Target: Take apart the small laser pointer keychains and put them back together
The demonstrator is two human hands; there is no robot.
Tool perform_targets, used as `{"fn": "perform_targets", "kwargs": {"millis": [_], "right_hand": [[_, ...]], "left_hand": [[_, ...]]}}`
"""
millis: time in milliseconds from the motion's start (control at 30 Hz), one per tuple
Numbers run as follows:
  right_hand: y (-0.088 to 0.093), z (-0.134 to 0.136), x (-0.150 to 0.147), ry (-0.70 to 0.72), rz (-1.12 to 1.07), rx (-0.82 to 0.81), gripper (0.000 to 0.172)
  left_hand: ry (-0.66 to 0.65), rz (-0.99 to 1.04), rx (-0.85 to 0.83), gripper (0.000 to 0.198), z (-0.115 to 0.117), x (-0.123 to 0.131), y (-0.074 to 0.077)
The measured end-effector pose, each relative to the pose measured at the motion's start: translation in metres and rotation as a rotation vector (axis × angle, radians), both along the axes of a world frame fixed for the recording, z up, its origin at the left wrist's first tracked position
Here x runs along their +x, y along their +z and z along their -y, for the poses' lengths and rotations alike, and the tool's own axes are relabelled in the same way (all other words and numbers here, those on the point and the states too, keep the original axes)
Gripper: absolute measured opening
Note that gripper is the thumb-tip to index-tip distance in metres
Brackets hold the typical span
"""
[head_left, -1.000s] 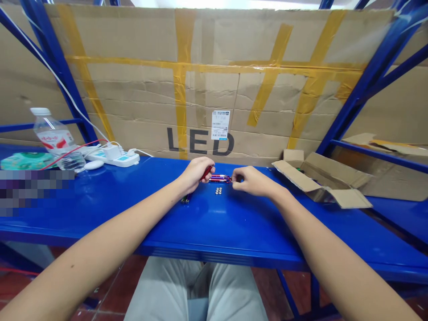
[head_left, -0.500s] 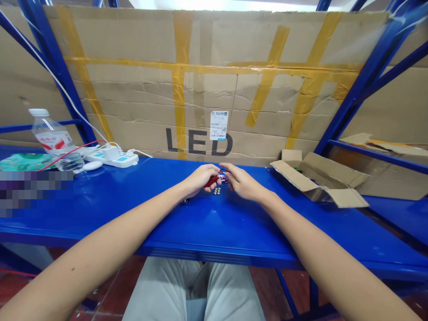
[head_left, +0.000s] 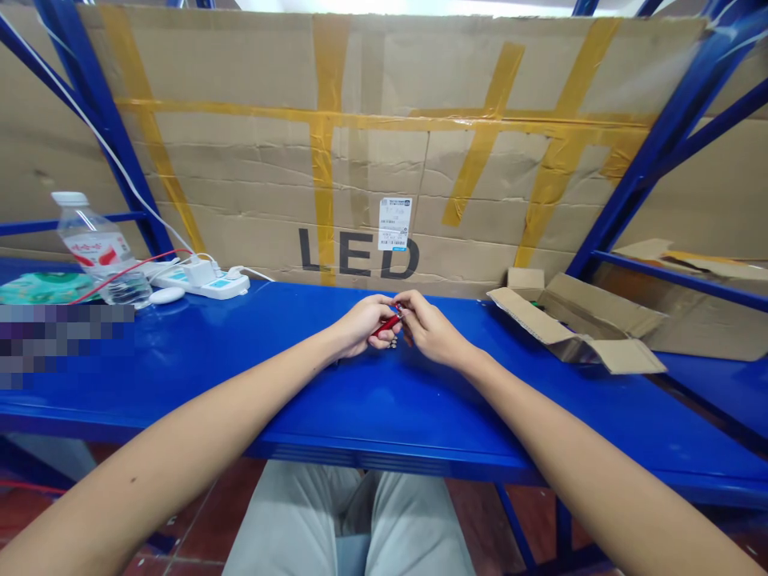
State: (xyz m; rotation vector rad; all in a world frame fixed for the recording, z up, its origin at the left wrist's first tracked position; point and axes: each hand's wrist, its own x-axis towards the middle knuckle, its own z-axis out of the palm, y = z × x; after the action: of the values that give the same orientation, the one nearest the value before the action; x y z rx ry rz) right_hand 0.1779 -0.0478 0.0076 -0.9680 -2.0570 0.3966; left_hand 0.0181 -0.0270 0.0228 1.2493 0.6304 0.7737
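Note:
My left hand (head_left: pixel 363 324) is curled round a small red cylinder (head_left: pixel 387 324), something like a tiny torch, held just above the blue shelf (head_left: pixel 240 376). My right hand (head_left: pixel 429 328) meets it from the right, its fingertips pinched at the cylinder's end. A few small round silver cells (head_left: pixel 393 344) lie on the shelf right under the hands, mostly hidden by them. What the right fingers pinch is too small to make out.
An open cardboard box (head_left: pixel 576 328) lies at the right. A water bottle (head_left: pixel 99 248), a white power strip (head_left: pixel 201 280) with cables and a green packet (head_left: pixel 42 288) sit at the far left. A taped cardboard sheet marked LED (head_left: pixel 360 160) stands behind.
My right hand has moved left from the other small pieces on the shelf to join the left hand at the red cylinder. Both hands have drawn slightly nearer to me.

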Motion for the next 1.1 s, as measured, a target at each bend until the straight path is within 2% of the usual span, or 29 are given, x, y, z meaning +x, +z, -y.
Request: {"fn": "perform_targets", "kwargs": {"millis": [233, 467, 567, 667, 833, 967, 1100], "right_hand": [[0.003, 0.005, -0.002, 0.005, 0.024, 0.014, 0.016], [0.005, 0.008, -0.001, -0.010, 0.112, 0.006, 0.013], [0.003, 0.005, 0.003, 0.019, 0.038, -0.082, 0.007], [0.002, 0.001, 0.006, 0.118, -0.112, -0.233, 0.006], [0.004, -0.002, 0.006, 0.229, -0.245, -0.362, 0.015], [-0.001, -0.004, 0.006, 0.211, -0.211, -0.397, 0.024], [-0.003, -0.004, 0.006, 0.155, -0.107, -0.345, 0.026]], "left_hand": [[0.049, 0.022, -0.002, 0.021, -0.001, 0.000, 0.001], [0.041, -0.007, 0.012, 0.018, -0.001, 0.000, 0.000], [0.022, -0.034, 0.024, 0.022, 0.001, 0.000, 0.000], [0.014, -0.056, 0.031, 0.022, 0.002, 0.000, 0.001], [0.051, -0.009, 0.057, 0.005, -0.001, -0.002, 0.002], [0.124, -0.060, 0.192, 0.019, -0.001, -0.003, 0.002], [0.222, -0.148, 0.378, 0.020, -0.004, -0.004, -0.001]]}}
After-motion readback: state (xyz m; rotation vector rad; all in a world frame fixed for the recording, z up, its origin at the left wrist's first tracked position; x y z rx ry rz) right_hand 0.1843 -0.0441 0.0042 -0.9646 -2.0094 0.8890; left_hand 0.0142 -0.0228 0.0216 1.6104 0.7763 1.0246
